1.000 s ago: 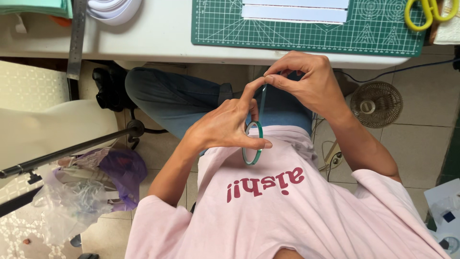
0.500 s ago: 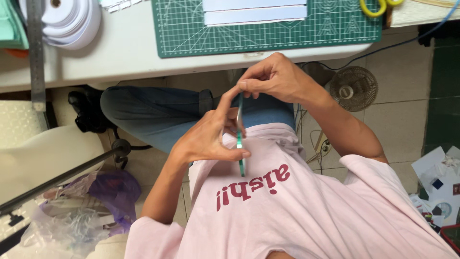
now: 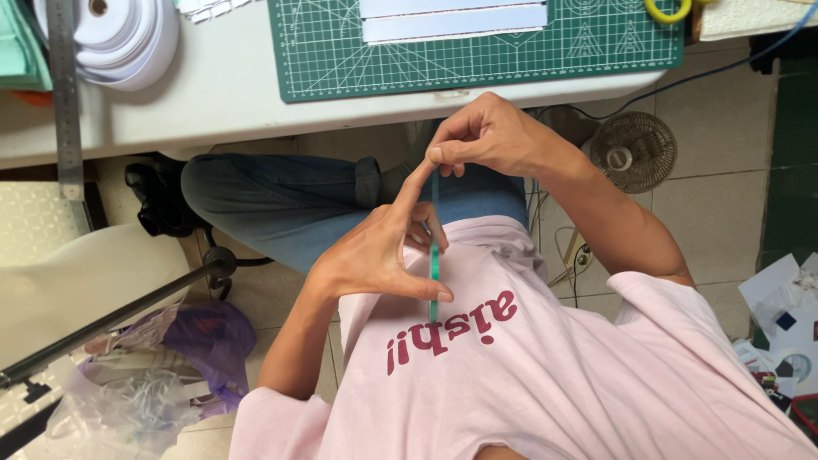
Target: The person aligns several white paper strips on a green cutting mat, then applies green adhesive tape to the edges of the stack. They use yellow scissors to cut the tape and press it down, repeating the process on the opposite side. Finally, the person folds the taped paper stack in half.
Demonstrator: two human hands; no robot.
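A thin green ring (image 3: 434, 255), seen edge-on, is held upright over my lap in front of my pink shirt. My left hand (image 3: 383, 251) grips its lower part with thumb and fingers, the index finger stretched up along it. My right hand (image 3: 490, 136) pinches its top edge between thumb and forefinger. Both hands are below the table's front edge.
A green cutting mat (image 3: 477, 43) with white paper strips (image 3: 452, 19) lies on the white table (image 3: 213, 94). White tape rolls (image 3: 119, 38) and a metal ruler (image 3: 64, 85) sit at the left. A small fan (image 3: 633, 152), plastic bags (image 3: 170, 366) and a black rod (image 3: 111, 319) are on the floor.
The ring has turned from face-on to edge-on between my hands. The view has shifted, so the table sits lower and further left in frame.
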